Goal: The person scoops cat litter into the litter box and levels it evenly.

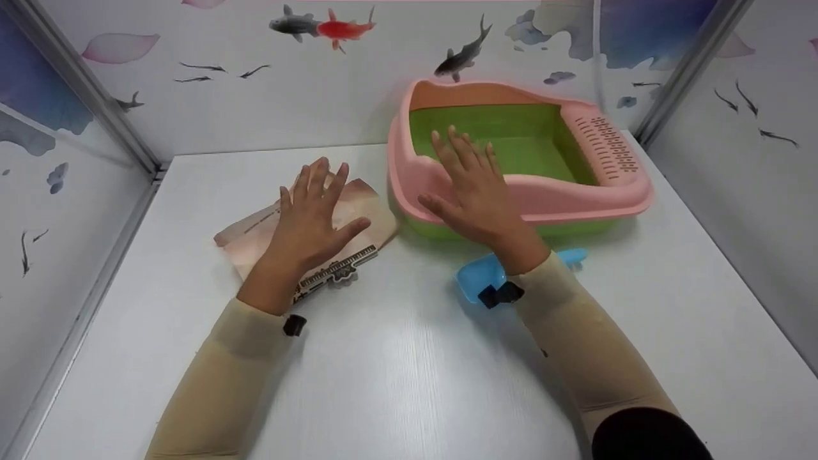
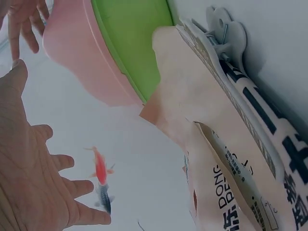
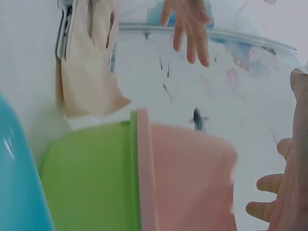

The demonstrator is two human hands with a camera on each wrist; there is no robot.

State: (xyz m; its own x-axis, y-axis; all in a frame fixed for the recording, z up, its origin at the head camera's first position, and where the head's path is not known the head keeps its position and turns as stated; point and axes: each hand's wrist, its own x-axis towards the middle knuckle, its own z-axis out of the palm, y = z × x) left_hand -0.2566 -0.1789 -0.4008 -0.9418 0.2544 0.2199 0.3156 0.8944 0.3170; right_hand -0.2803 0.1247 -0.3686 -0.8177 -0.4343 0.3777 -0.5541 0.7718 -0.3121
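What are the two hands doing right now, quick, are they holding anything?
Left hand: open, fingers spread, holding nothing, near the paper bag.
Right hand: open, holding nothing, near the pink and green box.

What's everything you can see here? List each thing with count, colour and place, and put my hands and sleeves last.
litter tray: one, pink upper, green base, far right of the table
scoop: one, blue, in front of the tray, partly hidden by the right forearm
paper bag: one, tan with dark print, left of the tray
clip: one, pale, along the bag's near side
table: one, white, under everything
wall panels: three, white with printed fish and coloured patches, back and both sides
posts: two, grey, back corners
left hand: one, bare, above the bag
right hand: one, bare, by the tray's near wall
sleeves: two, tan, on the forearms
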